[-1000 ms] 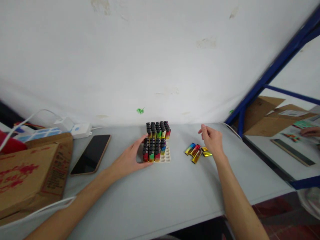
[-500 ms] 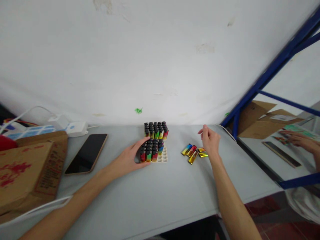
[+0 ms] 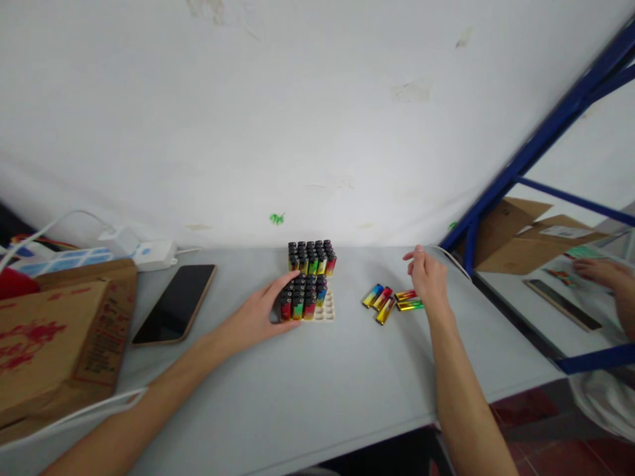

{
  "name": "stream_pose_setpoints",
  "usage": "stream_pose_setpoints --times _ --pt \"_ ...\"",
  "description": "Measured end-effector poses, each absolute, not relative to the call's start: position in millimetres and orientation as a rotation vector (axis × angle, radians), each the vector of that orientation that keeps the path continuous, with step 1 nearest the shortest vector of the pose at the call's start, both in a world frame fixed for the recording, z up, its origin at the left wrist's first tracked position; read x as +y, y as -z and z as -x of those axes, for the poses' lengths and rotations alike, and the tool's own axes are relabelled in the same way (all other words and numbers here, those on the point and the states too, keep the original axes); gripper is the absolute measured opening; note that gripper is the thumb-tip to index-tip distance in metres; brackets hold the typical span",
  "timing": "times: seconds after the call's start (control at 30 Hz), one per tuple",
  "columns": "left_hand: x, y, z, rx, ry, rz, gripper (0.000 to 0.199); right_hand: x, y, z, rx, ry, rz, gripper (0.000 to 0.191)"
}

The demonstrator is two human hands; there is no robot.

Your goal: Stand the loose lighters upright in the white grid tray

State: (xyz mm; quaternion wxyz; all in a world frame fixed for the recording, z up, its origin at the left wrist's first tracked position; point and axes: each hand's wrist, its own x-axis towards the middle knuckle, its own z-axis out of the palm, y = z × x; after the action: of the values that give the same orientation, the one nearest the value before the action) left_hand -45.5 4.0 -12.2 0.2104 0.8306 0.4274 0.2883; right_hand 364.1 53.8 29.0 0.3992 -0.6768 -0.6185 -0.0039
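Observation:
My left hand [image 3: 258, 309] wraps round the left side of a white tray [image 3: 331, 313] of upright lighters [image 3: 302, 291], its thumb at the front corner and its fingers at the back. Cells at the tray's right side are bare. Directly behind stands another block of black-topped lighters [image 3: 311, 256]. My right hand [image 3: 427, 276] is raised over the table at the right, fingers loosely bent and apart, with nothing visible in them. Below and left of it lie several loose shiny lighters [image 3: 381, 301], some red and gold, one blue and yellow, one green and gold.
A phone [image 3: 174, 304] lies at the left beside a cardboard box [image 3: 54, 350] and a white power strip [image 3: 153, 255]. Blue metal framing [image 3: 526, 155] rises at the right. Past it are an open carton [image 3: 530, 241] and another person's hand [image 3: 602, 271].
My right hand has shifted slightly right, uncovering more of the loose lighters at the right. My left hand keeps its place round the tray. The view has shifted slightly.

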Motion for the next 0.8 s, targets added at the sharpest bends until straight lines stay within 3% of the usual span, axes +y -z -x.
stream_pose_setpoints --times 0.1,0.3,0.8 --pt "4.1 13.2 46.1 1.18 -0.806 -2.318 0.092 55.6 -27.3 -381.7 -1.508 0.104 1.865 0.086" --pt "3.8 12.5 45.4 1.195 -0.797 -2.304 0.09 56.7 -11.8 -411.5 -1.446 0.075 2.337 0.047" --pt "3.8 14.8 46.0 1.227 -0.804 -2.302 0.093 41.2 -22.5 -419.4 -1.553 -0.512 2.461 0.031"
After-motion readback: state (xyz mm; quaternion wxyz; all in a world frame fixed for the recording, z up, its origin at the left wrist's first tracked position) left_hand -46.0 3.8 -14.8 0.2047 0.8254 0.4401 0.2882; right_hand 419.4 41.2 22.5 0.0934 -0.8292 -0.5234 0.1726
